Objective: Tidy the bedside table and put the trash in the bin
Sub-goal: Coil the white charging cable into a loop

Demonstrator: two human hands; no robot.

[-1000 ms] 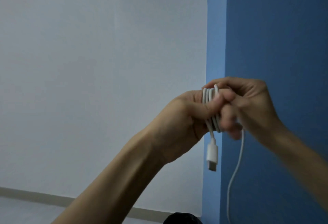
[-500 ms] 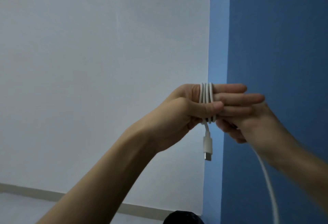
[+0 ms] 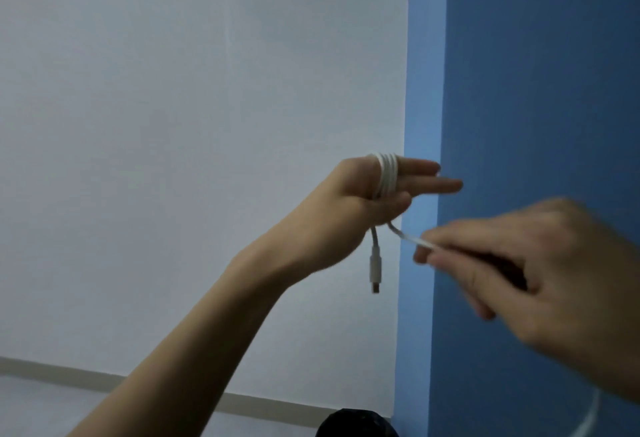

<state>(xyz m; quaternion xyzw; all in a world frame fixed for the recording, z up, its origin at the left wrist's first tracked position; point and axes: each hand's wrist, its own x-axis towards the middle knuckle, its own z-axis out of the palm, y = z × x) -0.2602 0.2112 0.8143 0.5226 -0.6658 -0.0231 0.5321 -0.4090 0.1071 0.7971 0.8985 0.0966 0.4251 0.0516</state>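
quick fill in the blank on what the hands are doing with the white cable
1. The left hand has a thin white charging cable wound round its ____.
2. The right hand pinches the cable's loose run in front of the ____ wall.
3. The cable's white plug hangs ____ the left hand.
Missing words: fingers; blue; below.

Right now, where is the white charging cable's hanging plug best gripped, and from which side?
Pinch the rigid plug from below: it hangs down, free under the left hand that holds the white cable coil; the right hand pinches the loose run.
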